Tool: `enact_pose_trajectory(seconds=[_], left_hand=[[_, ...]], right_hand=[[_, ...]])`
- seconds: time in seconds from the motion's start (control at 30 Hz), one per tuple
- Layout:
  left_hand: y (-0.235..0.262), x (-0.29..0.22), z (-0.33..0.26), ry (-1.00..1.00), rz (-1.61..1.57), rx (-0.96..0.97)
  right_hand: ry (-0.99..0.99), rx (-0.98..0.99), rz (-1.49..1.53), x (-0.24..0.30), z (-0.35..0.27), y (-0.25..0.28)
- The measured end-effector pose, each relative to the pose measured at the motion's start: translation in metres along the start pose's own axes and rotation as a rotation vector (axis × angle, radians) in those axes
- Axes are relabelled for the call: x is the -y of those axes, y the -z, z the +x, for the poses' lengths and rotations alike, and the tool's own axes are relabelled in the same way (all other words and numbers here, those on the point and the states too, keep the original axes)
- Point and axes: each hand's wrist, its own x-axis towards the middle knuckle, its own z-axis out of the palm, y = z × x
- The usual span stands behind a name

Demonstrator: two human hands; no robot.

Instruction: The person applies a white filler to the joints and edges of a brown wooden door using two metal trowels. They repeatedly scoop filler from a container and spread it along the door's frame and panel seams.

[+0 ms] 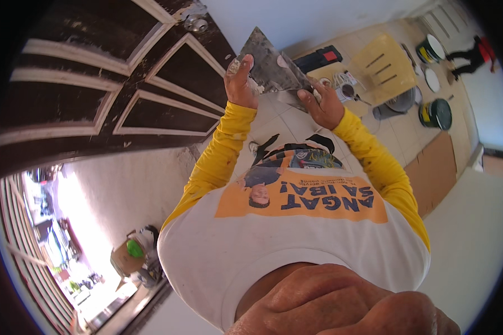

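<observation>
Both hands meet in front of the chest, beside the dark panelled door (pixel 95 95). The left hand (pixel 240 81) is closed around one edge of a wide, putty-smeared scraper blade (pixel 271 64), tilting it up like a palette. The right hand (pixel 323 103) is curled against the blade's lower edge; whether it holds a second tool, I cannot tell. Paint cans (pixel 437 113) stand on the tiled floor (pixel 397 134) beyond.

A dark panelled door (pixel 112 84) stands open; right of it, pale floor tiles (pixel 397 134) hold a yellow plastic chair (pixel 387 67).
</observation>
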Motion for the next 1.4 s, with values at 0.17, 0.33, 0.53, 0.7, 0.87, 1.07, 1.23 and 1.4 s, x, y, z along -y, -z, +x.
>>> enact_pose_trajectory(seconds=[0.17,0.33,0.53,0.7,0.87,1.07,1.23,1.4], left_hand=[[0.03,-0.008,-0.006,-0.375,0.566,-0.245],[-0.006,-0.083,-0.004,-0.969,0.747,0.015],[0.073,-0.116,0.012,-1.025,1.268,0.064],[0.153,-0.108,0.006,-0.714,1.225,-0.254],[0.188,-0.099,0.008,-0.403,1.14,-0.424],[0.229,-0.098,-0.028,-0.172,1.083,-0.566],[0.231,-0.103,-0.037,-0.127,1.104,-0.597],[0.221,-0.086,-0.057,-0.142,0.974,-0.685]], right_hand=[[0.152,0.052,0.189,-0.01,0.009,0.03],[0.166,-0.034,0.83,-0.004,0.067,0.004],[0.277,0.024,1.142,0.066,0.162,0.009],[0.443,0.143,0.695,0.132,0.314,-0.012],[0.684,-0.073,0.331,0.201,0.465,-0.115],[0.625,-0.085,0.076,0.257,0.486,-0.162],[0.567,-0.034,-0.027,0.283,0.473,-0.159],[0.81,0.251,0.293,0.227,0.367,-0.102]])
